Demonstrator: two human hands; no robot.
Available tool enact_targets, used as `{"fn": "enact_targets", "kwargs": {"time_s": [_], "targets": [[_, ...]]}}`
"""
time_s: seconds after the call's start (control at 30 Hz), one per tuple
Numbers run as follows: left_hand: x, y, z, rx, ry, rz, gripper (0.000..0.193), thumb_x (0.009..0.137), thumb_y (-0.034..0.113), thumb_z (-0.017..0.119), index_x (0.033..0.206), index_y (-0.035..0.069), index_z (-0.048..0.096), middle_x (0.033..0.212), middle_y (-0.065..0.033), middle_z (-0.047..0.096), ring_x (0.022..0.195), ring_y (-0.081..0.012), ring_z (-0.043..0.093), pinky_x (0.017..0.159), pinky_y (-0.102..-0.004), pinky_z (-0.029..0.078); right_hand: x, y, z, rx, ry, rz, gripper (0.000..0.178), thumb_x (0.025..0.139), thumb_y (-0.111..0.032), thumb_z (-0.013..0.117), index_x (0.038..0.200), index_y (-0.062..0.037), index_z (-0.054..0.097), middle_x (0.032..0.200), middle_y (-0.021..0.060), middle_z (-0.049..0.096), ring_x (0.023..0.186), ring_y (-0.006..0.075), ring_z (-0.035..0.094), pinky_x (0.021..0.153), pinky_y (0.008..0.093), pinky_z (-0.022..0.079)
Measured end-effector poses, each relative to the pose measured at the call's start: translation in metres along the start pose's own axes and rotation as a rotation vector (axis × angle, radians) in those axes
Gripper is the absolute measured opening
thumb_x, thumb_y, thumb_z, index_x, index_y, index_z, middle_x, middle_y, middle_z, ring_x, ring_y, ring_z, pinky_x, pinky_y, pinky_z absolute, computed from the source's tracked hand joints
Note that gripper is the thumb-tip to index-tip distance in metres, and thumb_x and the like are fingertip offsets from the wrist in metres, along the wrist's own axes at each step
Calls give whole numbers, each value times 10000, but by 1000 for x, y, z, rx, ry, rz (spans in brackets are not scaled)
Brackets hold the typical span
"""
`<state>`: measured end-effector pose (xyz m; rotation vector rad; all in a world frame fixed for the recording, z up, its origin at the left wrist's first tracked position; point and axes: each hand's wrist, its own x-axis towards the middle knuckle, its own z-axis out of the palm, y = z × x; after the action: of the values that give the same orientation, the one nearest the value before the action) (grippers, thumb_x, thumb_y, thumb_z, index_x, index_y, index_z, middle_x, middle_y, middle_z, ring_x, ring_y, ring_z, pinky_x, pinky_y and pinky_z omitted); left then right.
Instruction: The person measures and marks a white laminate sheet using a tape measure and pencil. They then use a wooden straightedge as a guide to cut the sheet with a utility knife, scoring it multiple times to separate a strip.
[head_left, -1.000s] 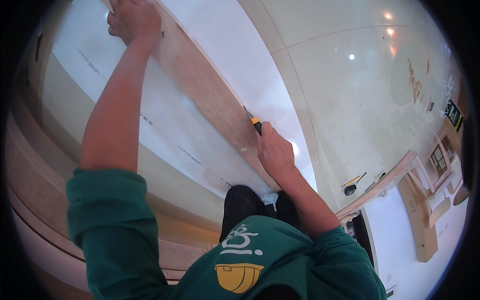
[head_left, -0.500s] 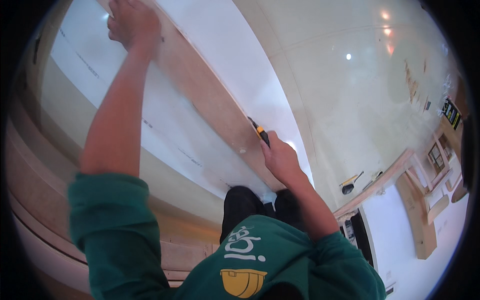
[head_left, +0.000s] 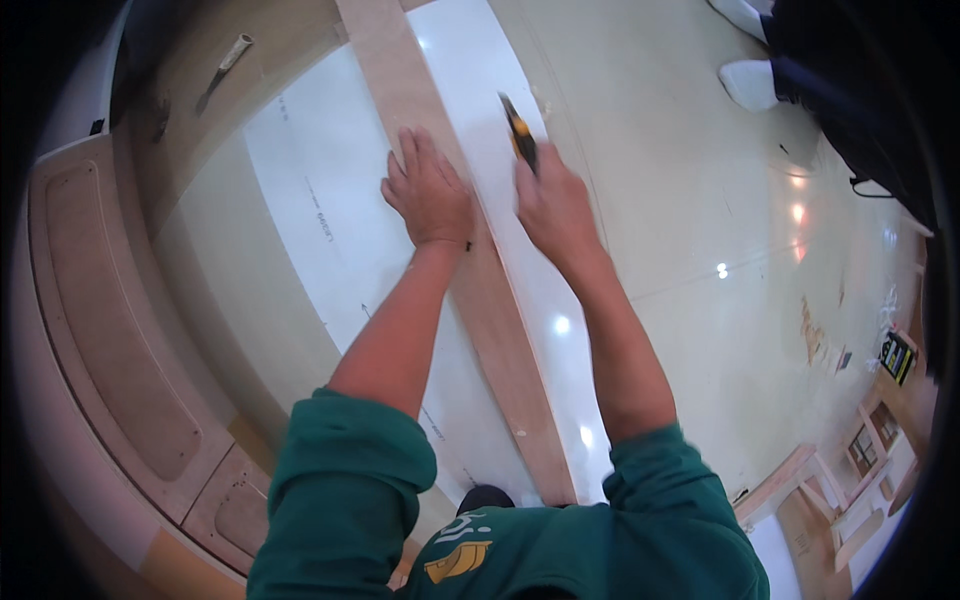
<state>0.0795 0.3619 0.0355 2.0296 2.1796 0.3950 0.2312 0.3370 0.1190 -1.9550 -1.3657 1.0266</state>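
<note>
A long, narrow wooden board (head_left: 505,340) lies lengthwise on a glossy white sheet (head_left: 350,230) on the floor. My left hand (head_left: 432,195) rests flat on the board, fingers spread over its surface. In my right hand (head_left: 558,205) is a black and yellow utility knife (head_left: 520,135), with its blade pointing away from me. The knife is held just right of the board's edge, over the white sheet. Whether the blade tip touches the sheet, I cannot tell.
A pale-handled tool (head_left: 226,68) lies on the floor at the far left. Brown panelled woodwork (head_left: 115,310) runs along the left side. At the upper right stands another person in dark trousers and white footwear (head_left: 748,85). Wooden frames (head_left: 800,480) sit at the lower right.
My left hand has come nearer and right, from the board's far end to flat on its middle. My right hand has moved farther away with the knife, off the board's edge. The view has shifted.
</note>
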Motion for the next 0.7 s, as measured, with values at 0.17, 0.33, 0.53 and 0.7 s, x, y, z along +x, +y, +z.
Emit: {"fn": "enact_targets", "kwargs": {"time_s": [0.17,0.33,0.53,0.7], "targets": [[1,4,-5,-10,-51,-29,492,1041,240,388,1504,76,427,1607,-130,346,1418,-408,338,1150,-524,210,138,-41,65,-148,21,-111,232,955,-145,519,1071,55,541,980,272,693,925,436,692,828,509,551],[1,5,-9,-7,-81,-35,504,1042,245,362,1513,74,411,1618,-130,324,1422,-427,324,1148,-536,202,182,-74,79,-240,-105,-14,294,933,-153,554,1135,61,562,1064,266,705,1014,392,706,883,454,565],[-1,4,-8,17,-123,-38,520,1047,258,330,1534,79,358,1628,-130,289,1430,-430,299,1149,-554,188,193,-83,85,-259,-97,1,326,939,-192,553,1142,61,583,1047,279,705,1017,404,700,891,473,556],[-1,5,-8,17,-121,-21,511,1051,260,329,1529,82,347,1618,-133,293,1420,-431,301,1142,-564,195,206,-82,85,-284,-102,-15,344,929,-192,548,1170,51,583,1061,271,706,1032,403,692,900,486,545]]}}
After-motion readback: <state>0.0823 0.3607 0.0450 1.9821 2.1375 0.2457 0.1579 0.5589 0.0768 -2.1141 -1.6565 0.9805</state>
